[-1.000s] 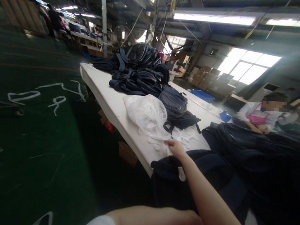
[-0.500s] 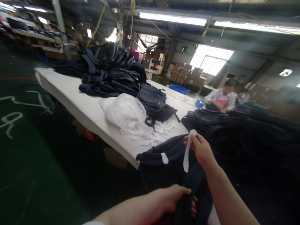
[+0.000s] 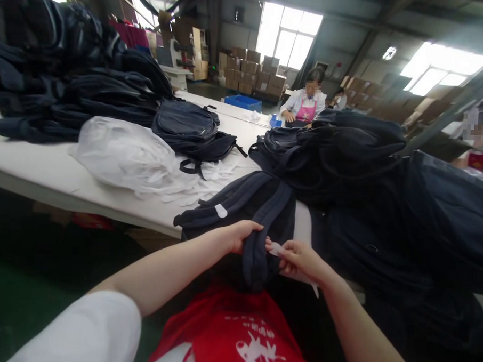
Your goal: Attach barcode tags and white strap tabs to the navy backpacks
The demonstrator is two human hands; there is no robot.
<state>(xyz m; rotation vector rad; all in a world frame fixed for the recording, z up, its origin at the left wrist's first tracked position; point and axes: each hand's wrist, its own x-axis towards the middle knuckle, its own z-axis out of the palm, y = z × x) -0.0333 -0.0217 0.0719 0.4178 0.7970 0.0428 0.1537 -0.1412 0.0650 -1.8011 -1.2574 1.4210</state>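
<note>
A dark navy backpack (image 3: 241,194) lies at the near edge of the white table with its padded shoulder straps up. My left hand (image 3: 245,235) is closed around one shoulder strap (image 3: 258,251), thumb on top and fingertips showing past its right side. Close beside that strap, my right hand (image 3: 300,260) pinches a white plastic strip (image 3: 277,249), whose rounded end points at the strap. Part of the strip is hidden by the fingers. A white tab (image 3: 221,210) shows on the backpack's other strap.
A clear plastic bag (image 3: 124,154) of white pieces sits on the table (image 3: 105,196), with loose white strips (image 3: 201,184) spilling beside it. Backpacks pile up on the left (image 3: 101,89) and right (image 3: 347,153). A co-worker in a pink apron (image 3: 306,109) is across the table.
My right hand has brought the white strip down from above the backpack to the strap in my left hand. The view has swung right and down.
</note>
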